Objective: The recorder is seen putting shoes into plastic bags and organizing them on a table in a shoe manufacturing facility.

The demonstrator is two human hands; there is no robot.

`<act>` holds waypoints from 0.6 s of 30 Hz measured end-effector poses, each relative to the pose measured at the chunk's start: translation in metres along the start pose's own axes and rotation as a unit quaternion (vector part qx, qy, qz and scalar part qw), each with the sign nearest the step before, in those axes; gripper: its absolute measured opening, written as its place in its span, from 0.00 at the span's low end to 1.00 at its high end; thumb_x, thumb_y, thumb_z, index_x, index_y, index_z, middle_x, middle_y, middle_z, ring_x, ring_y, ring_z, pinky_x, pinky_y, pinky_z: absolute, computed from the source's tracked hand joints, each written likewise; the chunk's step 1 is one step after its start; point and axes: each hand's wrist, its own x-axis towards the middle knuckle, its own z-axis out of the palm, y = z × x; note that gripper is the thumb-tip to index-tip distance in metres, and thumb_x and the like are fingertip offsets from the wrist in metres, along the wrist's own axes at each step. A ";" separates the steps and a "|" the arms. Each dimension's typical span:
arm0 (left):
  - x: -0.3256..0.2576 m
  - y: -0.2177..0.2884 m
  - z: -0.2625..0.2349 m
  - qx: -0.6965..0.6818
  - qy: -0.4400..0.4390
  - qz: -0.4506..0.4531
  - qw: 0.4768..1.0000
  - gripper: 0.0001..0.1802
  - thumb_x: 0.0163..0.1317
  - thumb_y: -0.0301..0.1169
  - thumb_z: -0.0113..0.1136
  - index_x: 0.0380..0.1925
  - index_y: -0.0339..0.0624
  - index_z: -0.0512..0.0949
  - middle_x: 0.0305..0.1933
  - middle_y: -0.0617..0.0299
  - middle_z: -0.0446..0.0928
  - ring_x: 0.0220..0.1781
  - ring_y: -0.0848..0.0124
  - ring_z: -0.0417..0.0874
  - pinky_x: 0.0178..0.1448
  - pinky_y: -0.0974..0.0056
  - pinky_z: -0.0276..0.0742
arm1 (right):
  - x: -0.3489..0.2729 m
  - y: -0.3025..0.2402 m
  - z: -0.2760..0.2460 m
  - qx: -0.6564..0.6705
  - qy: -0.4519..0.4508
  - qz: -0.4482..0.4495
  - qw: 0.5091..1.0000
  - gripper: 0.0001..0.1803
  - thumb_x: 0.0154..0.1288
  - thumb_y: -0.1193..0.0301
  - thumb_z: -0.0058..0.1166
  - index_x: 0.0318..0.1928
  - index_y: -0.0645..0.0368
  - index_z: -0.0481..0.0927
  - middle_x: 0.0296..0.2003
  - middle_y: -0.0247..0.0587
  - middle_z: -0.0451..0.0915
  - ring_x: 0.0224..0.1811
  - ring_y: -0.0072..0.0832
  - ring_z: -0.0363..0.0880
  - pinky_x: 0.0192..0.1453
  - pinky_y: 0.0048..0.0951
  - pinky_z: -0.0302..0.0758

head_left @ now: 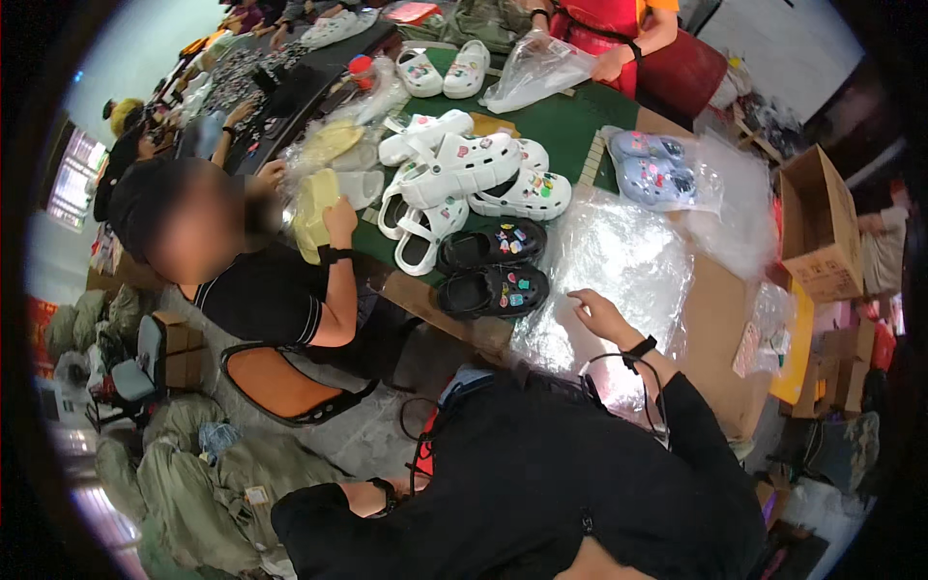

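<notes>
My right hand (pixel 604 316) hovers over or rests on a stack of clear plastic bags (pixel 623 256), fingers loosely extended and nothing visible in them. Just left of it lies a pair of black clogs (pixel 495 290) with colourful charms. Beyond them is a pile of white clogs (pixel 469 164), also with charms. A blue pair of clogs (pixel 652 169) sits in clear plastic at the far right of the table. My left hand (pixel 414 484) is low beside my body; only a sliver past the wristband shows, and its fingers are hidden.
At left, a seated co-worker handles a pale yellow item (pixel 314 208). Across the green table (pixel 580 116), another person in red holds a clear bag (pixel 536 72). A pair of white clogs (pixel 445 72) stands near them. An open cardboard box (pixel 822 217) is at right.
</notes>
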 end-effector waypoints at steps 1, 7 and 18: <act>0.002 0.001 -0.010 0.010 -0.012 -0.005 1.000 0.19 0.58 0.43 0.54 0.45 0.43 0.72 0.45 0.61 0.74 0.43 0.66 0.78 0.48 0.57 0.74 | 0.003 -0.001 -0.002 -0.001 -0.012 0.010 1.000 0.18 0.58 0.71 0.44 0.50 0.58 0.71 0.43 0.49 0.73 0.44 0.43 0.73 0.48 0.35 0.70; 0.000 0.005 -0.042 0.039 -0.073 -0.037 0.996 0.20 0.58 0.43 0.54 0.45 0.43 0.72 0.46 0.61 0.74 0.43 0.67 0.78 0.48 0.57 0.74 | 0.018 -0.006 0.012 -0.021 -0.048 0.036 0.998 0.19 0.57 0.70 0.45 0.51 0.57 0.70 0.44 0.50 0.72 0.47 0.45 0.71 0.51 0.38 0.69; -0.063 0.377 -0.024 0.659 0.295 0.260 0.641 0.17 0.58 0.29 0.52 0.48 0.40 0.68 0.42 0.51 0.71 0.42 0.55 0.73 0.45 0.54 0.69 | 0.007 -0.017 0.056 -0.127 -0.071 0.169 0.975 0.22 0.54 0.67 0.49 0.51 0.54 0.70 0.46 0.47 0.71 0.47 0.44 0.72 0.48 0.41 0.71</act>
